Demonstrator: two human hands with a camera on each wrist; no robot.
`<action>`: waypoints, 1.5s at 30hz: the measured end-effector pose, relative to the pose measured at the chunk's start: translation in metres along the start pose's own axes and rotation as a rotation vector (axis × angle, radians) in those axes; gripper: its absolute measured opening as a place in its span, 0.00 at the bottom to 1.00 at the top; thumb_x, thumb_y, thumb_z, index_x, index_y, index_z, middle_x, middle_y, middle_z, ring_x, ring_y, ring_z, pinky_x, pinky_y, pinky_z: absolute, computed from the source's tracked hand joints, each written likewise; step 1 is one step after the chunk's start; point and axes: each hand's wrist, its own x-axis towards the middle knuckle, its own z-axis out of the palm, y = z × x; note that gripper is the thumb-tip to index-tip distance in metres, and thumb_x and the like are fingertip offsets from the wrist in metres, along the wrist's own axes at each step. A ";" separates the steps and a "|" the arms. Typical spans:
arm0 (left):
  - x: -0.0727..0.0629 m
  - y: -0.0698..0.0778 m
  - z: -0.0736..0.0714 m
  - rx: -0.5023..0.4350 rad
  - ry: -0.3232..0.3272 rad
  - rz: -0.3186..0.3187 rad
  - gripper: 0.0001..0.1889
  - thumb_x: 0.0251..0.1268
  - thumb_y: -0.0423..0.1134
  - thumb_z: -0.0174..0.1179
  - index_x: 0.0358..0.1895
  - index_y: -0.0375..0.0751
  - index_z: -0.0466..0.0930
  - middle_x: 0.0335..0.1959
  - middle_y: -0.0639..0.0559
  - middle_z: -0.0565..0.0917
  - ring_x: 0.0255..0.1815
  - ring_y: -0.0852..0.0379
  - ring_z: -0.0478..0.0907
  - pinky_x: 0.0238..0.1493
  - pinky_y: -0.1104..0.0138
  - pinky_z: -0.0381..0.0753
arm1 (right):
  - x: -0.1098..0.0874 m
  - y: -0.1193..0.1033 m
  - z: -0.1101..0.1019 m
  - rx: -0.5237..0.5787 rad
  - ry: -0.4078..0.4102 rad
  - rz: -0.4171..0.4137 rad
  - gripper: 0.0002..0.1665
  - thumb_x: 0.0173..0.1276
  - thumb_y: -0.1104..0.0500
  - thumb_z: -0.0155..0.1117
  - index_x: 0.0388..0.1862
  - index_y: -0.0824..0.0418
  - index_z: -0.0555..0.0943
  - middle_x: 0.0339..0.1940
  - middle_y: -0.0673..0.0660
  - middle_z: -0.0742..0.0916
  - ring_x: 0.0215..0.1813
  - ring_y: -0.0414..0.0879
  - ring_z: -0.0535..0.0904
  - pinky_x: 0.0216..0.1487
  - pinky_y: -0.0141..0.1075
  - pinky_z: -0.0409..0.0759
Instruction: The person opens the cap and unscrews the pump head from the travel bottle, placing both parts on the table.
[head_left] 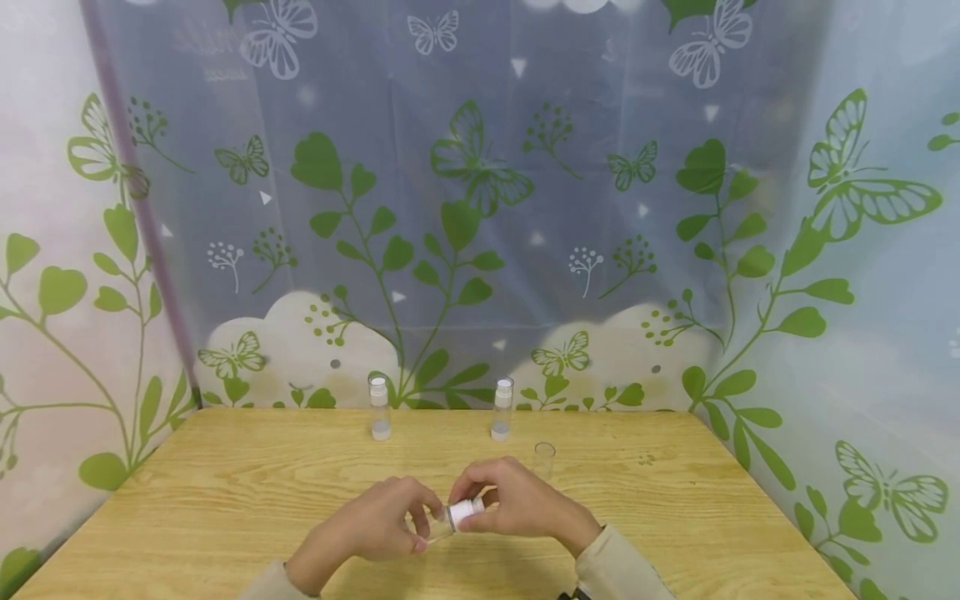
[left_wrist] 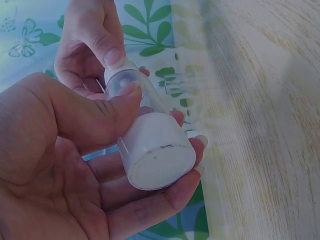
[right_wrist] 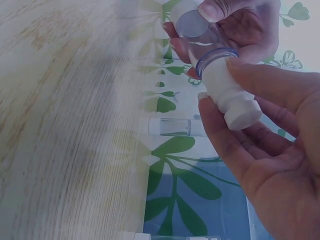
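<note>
Tilted clear bottle [right_wrist: 212, 54], round white base [left_wrist: 159, 152], stepped white top [right_wrist: 227, 87], hands [head_left: 386, 518] [head_left: 521, 504] gripping both ends

I can see a small see-through bottle [left_wrist: 154, 104], held in two hands and tipped so its round white bottom [left_wrist: 159, 150] shows, with little dark marks near its edge. The left hand [left_wrist: 62, 172] has its thumb on the clear side and its fingers under the bottom. The right hand [left_wrist: 90, 42] holds the white top [left_wrist: 129, 65]. Behind are a see-through cup [left_wrist: 180, 84], a cloth [left_wrist: 92, 17] with green leaves and a butterfly, and the wooden table [left_wrist: 270, 125].
</note>
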 end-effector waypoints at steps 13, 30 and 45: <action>0.001 0.000 0.001 -0.020 0.002 -0.003 0.21 0.47 0.18 0.64 0.49 0.31 0.86 0.30 0.46 0.90 0.24 0.66 0.83 0.29 0.73 0.83 | 0.000 0.000 0.001 -0.004 0.005 0.007 0.11 0.67 0.66 0.72 0.48 0.57 0.85 0.46 0.55 0.90 0.45 0.32 0.83 0.50 0.28 0.85; 0.001 0.002 0.000 -0.041 0.015 -0.047 0.21 0.50 0.19 0.66 0.50 0.33 0.86 0.32 0.45 0.90 0.24 0.62 0.82 0.30 0.69 0.84 | 0.001 0.002 0.001 -0.005 -0.032 0.007 0.18 0.72 0.62 0.67 0.59 0.59 0.82 0.49 0.58 0.89 0.45 0.31 0.82 0.49 0.27 0.85; 0.002 0.000 -0.002 -0.023 0.019 -0.041 0.20 0.50 0.20 0.66 0.50 0.33 0.86 0.33 0.45 0.91 0.27 0.61 0.84 0.32 0.67 0.85 | 0.001 0.006 -0.002 0.020 -0.031 0.036 0.19 0.84 0.52 0.52 0.56 0.62 0.83 0.47 0.63 0.90 0.38 0.52 0.90 0.37 0.45 0.90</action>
